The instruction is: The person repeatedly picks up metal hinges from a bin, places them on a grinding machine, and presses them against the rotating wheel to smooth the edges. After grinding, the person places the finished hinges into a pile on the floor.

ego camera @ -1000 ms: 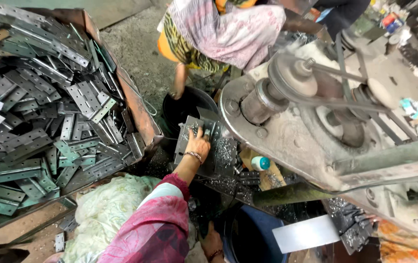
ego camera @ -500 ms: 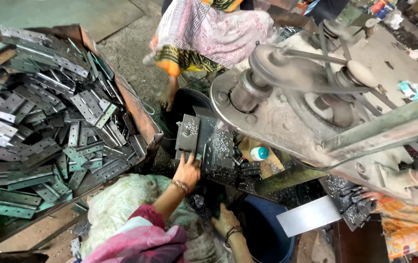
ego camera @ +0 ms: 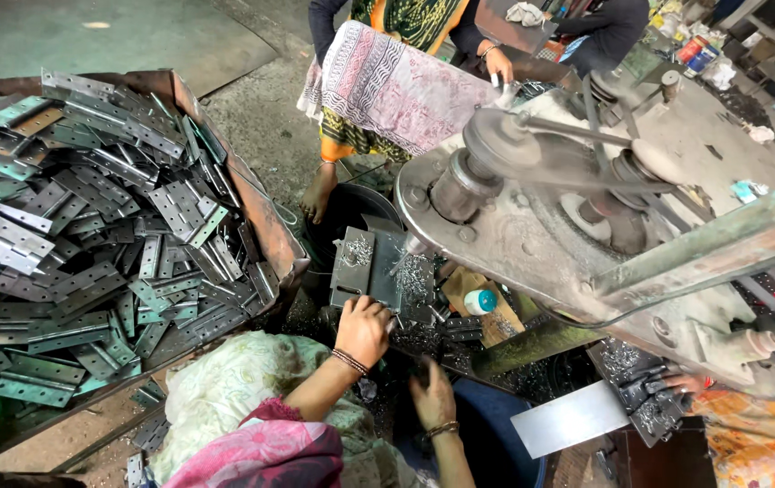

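The left hand [ego camera: 365, 327] rests with curled fingers on the grey metal plate [ego camera: 367, 268] lying under the machine's flywheel [ego camera: 532, 226], seemingly positioning it, while the right hand [ego camera: 432, 396], grip unclear, hovers nearby; the next adjustment calls for keeping clear of the wheel

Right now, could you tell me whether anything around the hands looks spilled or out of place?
Yes. Small metal chips lie scattered over the metal plate and the dark surface beside the left hand. Flat hinges are heaped unevenly in the rusty bin, some overhanging its rim. The right hand rests lower, among more debris.
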A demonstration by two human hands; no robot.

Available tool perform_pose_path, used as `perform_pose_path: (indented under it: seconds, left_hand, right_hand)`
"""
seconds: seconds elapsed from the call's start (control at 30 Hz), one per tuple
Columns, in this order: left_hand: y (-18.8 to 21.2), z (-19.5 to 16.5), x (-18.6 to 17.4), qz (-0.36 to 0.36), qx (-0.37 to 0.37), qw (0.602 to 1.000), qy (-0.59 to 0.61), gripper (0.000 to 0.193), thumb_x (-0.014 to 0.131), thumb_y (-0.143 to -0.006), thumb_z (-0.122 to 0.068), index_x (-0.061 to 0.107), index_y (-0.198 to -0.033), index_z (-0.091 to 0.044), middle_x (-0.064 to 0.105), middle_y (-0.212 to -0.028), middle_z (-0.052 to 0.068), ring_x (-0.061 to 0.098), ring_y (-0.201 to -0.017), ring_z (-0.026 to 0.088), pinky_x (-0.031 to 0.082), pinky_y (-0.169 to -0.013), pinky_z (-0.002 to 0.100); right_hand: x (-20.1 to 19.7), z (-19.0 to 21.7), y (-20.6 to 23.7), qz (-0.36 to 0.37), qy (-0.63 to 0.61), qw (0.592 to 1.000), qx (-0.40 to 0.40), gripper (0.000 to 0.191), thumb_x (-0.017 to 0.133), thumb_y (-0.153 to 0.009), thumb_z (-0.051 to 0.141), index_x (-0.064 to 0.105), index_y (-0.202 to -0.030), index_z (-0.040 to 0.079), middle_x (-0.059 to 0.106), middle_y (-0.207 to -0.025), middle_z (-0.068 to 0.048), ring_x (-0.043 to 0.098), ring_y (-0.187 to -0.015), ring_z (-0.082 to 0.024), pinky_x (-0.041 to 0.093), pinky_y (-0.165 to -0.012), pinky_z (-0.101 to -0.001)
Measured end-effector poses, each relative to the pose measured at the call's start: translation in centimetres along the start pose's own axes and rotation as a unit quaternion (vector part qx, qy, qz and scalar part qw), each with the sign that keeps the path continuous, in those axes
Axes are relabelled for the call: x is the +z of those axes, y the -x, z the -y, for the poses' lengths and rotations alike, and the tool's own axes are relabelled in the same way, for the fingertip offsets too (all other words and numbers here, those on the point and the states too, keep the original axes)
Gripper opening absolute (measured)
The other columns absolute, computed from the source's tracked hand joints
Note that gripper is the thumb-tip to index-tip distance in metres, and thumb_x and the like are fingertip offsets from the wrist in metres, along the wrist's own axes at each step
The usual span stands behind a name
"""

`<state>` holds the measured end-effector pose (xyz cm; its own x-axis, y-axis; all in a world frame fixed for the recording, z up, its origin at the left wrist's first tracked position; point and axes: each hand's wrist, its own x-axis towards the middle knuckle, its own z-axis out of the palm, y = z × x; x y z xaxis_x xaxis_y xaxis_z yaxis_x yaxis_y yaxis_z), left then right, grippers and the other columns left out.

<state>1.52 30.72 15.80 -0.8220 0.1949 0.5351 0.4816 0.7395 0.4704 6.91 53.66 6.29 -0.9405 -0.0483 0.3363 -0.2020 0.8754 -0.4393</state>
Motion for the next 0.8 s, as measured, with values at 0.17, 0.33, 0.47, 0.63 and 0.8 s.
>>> perform_pose_path:
  seconds: [0.17,0.33,0.47,0.63,0.8]
  left_hand:
    - [-1.6,0.3,1.4,-0.046,-0.14,0.949,0.279,0.019,0.075,-0.075,-0.005,0.077,-0.094,-0.005,0.075,-0.095,0.012,0.07,-0.097,0.03,0.055,-0.09,0.04]
    - [-5.0,2.8,1.4,0.094,-0.265,0.831,0.48,0.03,0.074,-0.083,-0.011,0.078,-0.113,-0.011,0.081,-0.104,0.007,0.075,-0.102,0.028,0.056,-0.095,0.041]
    - [-5.7,4.7,0.9,0.104,-0.12,0.977,-0.139,0.054,0.061,-0.084,-0.012,0.061,-0.138,-0.013,0.057,-0.144,0.008,0.047,-0.132,0.031,0.037,-0.107,0.054]
    - [-3.2,3.3,1.9,0.147,-0.051,0.977,-0.145,0.047,0.054,-0.095,-0.023,0.059,-0.139,-0.009,0.05,-0.151,0.01,0.037,-0.142,0.035,0.029,-0.115,0.06]
    - [-2.3,2.1,3.5,0.27,-0.012,0.939,-0.212,0.044,0.047,-0.101,-0.031,0.062,-0.134,-0.007,0.046,-0.151,0.014,0.025,-0.146,0.045,0.016,-0.111,0.077]
  right_hand:
    - [0.3,-0.4,-4.5,-0.06,-0.315,0.93,0.18,0.046,0.079,-0.087,0.014,0.066,-0.131,0.008,0.074,-0.103,-0.01,0.067,-0.083,-0.02,0.055,-0.072,-0.035]
    - [0.4,-0.6,-7.6,-0.127,-0.305,0.932,0.149,0.03,0.081,-0.087,0.011,0.07,-0.115,0.006,0.076,-0.099,-0.009,0.071,-0.083,-0.022,0.056,-0.07,-0.0361]
    - [2.5,1.0,-9.5,-0.084,0.015,0.996,0.002,0.031,0.08,-0.081,0.009,0.068,-0.109,0.012,0.072,-0.105,-0.008,0.072,-0.094,-0.029,0.059,-0.08,-0.0394]
    - [5.5,3.6,-9.0,0.082,0.055,0.995,0.006,0.048,0.072,-0.082,0.005,0.06,-0.128,0.013,0.062,-0.128,-0.009,0.065,-0.111,-0.034,0.056,-0.092,-0.0424]
    - [3.1,3.3,-4.4,0.089,0.061,0.994,0.031,0.057,0.075,-0.082,0.016,0.054,-0.135,0.014,0.055,-0.137,-0.016,0.055,-0.123,-0.038,0.05,-0.099,-0.0454]
